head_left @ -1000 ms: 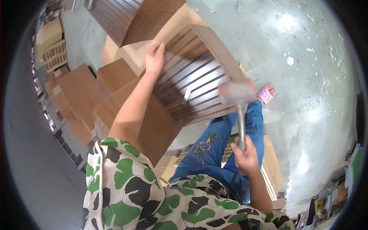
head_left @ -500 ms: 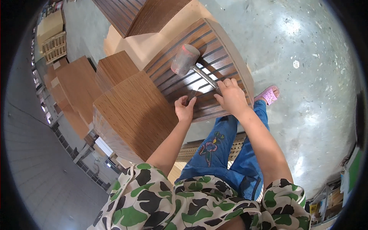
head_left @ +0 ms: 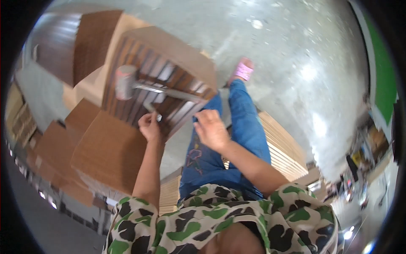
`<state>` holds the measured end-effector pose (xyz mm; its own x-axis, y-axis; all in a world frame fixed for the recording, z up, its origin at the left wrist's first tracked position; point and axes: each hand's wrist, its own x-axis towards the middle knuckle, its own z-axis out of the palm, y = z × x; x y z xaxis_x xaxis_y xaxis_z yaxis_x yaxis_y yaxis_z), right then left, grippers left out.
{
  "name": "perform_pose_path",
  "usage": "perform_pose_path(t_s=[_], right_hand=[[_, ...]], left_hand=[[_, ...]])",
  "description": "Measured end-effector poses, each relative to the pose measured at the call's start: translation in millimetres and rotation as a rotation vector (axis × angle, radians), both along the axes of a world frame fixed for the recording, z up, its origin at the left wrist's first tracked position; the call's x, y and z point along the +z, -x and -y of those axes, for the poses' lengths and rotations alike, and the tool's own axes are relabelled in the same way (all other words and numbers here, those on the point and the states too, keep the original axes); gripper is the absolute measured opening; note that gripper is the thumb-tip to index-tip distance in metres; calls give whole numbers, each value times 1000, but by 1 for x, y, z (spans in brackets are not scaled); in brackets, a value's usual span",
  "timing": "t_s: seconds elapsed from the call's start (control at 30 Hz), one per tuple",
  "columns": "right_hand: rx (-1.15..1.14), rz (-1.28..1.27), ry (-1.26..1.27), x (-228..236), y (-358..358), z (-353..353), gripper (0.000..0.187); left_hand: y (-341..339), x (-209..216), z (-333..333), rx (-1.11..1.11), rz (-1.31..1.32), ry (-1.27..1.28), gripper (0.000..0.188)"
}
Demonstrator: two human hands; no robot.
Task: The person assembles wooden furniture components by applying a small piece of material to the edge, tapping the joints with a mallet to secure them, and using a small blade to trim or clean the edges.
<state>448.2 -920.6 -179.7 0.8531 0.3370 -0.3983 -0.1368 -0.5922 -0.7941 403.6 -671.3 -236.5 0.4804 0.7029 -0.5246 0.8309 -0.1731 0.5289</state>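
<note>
A mallet [head_left: 125,82] with a grey, red-edged head lies on a stack of brown slatted panels [head_left: 118,111], its handle [head_left: 169,91] pointing toward my right hand. With thumb and fingers pinched together, my left hand [head_left: 150,128] is over the near left edge of the stack. A small shiny piece [head_left: 159,117] shows at those fingertips; blur hides what it is. My right hand [head_left: 212,131] hovers off the stack's near corner, apart from the mallet handle, its fingers loosely spread and nothing visible in them.
Stacked brown boards [head_left: 112,152] stand close on the left, with more stacks [head_left: 55,152] behind. Another dark panel stack [head_left: 95,44] is at the far left. Beside my legs are pale ribbed boards [head_left: 281,146]. Grey floor [head_left: 292,55] stretches to the right.
My right hand has let go of the mallet handle and drawn back from it. My left hand stays pinched by the panels. The view has swung to the right.
</note>
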Motion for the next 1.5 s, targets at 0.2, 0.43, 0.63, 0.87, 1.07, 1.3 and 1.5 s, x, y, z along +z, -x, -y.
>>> perform_pose_path(t_s=[0.2, 0.43, 0.63, 0.87, 1.07, 1.3, 1.5], right_hand=[[-557, -709, -487, 36, 37, 8, 31], [-958, -795, -711, 67, 50, 53, 22], [-1050, -892, -548, 63, 88, 112, 15], [-795, -939, -445, 17, 161, 135, 21], [-695, -955, -410, 3, 172, 171, 14], [-481, -936, -181, 48, 203, 189, 17], [-562, -1059, -189, 26, 245, 185, 18]], left_hand=[[0, 92, 79, -162, -59, 496, 5], [-4, 134, 152, -406, -138, 769, 11], [8, 163, 148, -1394, -235, 362, 33], [87, 161, 175, -1436, -188, 406, 9], [139, 168, 211, -1438, -197, 300, 23], [157, 220, 222, -873, -890, 590, 52], [161, 179, 186, -838, -1081, 748, 46]])
